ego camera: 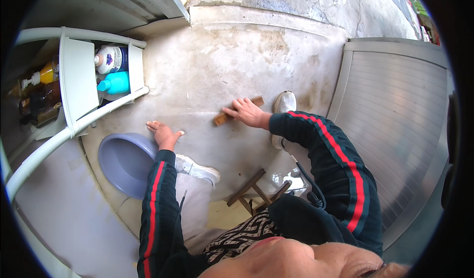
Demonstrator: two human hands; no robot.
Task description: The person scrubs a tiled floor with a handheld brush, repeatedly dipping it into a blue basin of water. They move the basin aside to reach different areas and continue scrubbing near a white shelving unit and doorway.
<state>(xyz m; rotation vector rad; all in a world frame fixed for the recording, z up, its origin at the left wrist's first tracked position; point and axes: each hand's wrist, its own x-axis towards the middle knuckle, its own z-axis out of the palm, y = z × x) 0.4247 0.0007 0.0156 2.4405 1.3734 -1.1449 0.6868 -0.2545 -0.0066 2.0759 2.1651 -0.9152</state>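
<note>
Under my right hand (246, 110) is a narrow brown wooden block (221, 119), possibly a scrubbing brush, lying at a slant on the stained concrete floor (192, 74). My fingers wrap over its middle, and both ends stick out. Its underside is hidden. My left hand (163, 133) has its fingers apart and holds nothing. It is beside the rim of a bluish-purple plastic basin (126, 163); whether it presses on the floor I cannot tell. My left forearm covers part of the basin.
White sneakers (196, 169) (285, 101) are on my feet. A wooden stool (255, 193) stands below me. To the left, a white plastic rack (79, 74) holds several bottles, including a turquoise bottle (116, 82). A ribbed metal panel (392, 118) borders the right side.
</note>
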